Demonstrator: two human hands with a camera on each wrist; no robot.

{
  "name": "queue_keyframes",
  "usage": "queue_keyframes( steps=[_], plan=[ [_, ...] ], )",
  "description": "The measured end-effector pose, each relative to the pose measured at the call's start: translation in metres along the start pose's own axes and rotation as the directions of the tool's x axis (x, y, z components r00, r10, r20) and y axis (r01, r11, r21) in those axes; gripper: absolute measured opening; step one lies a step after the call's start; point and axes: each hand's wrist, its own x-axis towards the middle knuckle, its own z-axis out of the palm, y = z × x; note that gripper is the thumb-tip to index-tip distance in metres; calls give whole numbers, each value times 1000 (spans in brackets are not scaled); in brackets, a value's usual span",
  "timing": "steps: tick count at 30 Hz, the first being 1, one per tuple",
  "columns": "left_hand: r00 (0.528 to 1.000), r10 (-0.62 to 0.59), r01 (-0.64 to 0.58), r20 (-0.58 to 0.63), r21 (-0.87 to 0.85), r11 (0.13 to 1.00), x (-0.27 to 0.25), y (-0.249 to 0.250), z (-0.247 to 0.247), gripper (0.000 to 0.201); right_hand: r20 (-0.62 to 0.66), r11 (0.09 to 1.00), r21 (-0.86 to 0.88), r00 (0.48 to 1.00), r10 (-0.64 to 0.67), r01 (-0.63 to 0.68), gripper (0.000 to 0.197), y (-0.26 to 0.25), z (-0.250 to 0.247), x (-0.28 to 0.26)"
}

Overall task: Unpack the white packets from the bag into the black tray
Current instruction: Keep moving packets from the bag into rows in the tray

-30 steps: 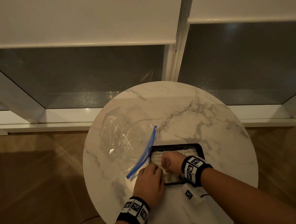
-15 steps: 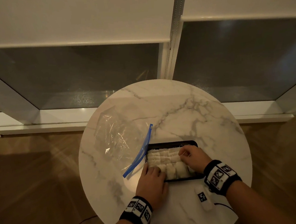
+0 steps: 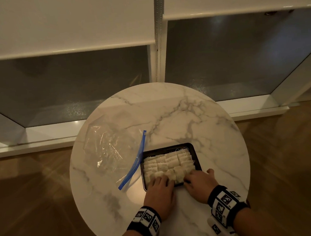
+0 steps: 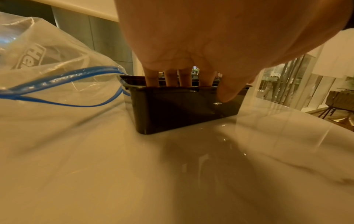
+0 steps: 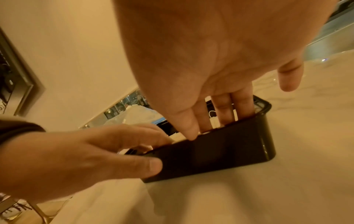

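The black tray [image 3: 195,154] sits on the near half of the round marble table [image 3: 169,113], packed with several white packets [image 3: 165,163]. My left hand [image 3: 161,182] reaches over the tray's near rim. Its fingers [image 4: 172,77] dip inside and its thumb [image 4: 228,94] presses the outer wall of the tray [image 4: 184,109], pinching it. My right hand [image 3: 194,177] lies at the near right corner, straight fingers [image 5: 226,109] pushed down among the packets inside the tray [image 5: 220,148], thumb held off to the side. The clear bag [image 3: 105,150] with its blue zip [image 3: 135,161] lies flattened left of the tray, mouth open.
A small white tagged device [image 3: 214,228] lies on the table by my right wrist. The table's edge runs close behind both wrists. Beyond the table are a white window sill [image 3: 42,136], dark glass and a wooden floor [image 3: 28,200].
My right hand has drawn back from the middle of the tray to its near right corner. My left hand has slid further over the near rim.
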Motion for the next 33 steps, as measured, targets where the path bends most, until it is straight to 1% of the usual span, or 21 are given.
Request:
queue_keyframes(
  steps=[2,4,8,10,14,17,20,23,27,33],
  plan=[
    [999,-21,21,38,-9,1000,1,3,-3,37,12,1000,2,1000,-9,9,36,-2,2,-1],
    [998,-42,42,38,-5,999,2,5,-5,36,13,1000,2,1000,-12,12,37,-4,3,-1],
    [993,-76,76,94,-4,997,4,7,-9,26,-68,1000,-5,998,-15,15,36,-5,1,-3],
    [993,-86,86,86,7,996,3,6,-10,27,-85,1000,-16,996,-19,17,38,-6,1,-3],
    [989,-113,103,97,99,990,3,2,-11,34,-1,997,-61,999,-40,40,42,-9,4,-1],
    [984,-131,118,119,111,987,1,-2,-10,32,7,997,-62,999,-52,52,39,-8,7,-1],
    [984,-135,125,114,92,988,-2,-7,-10,32,-7,998,-40,999,-54,54,38,-6,11,-1],
    [989,-124,118,78,76,990,-5,-10,-10,32,-30,998,-28,998,-56,55,37,-3,12,-1],
    [990,-135,131,47,75,989,-9,-9,-12,37,-39,998,-27,998,-51,50,38,-3,16,-1],
    [985,-152,144,80,99,985,-2,-7,-15,38,-21,999,-23,999,-36,35,39,-3,15,4]
  ],
)
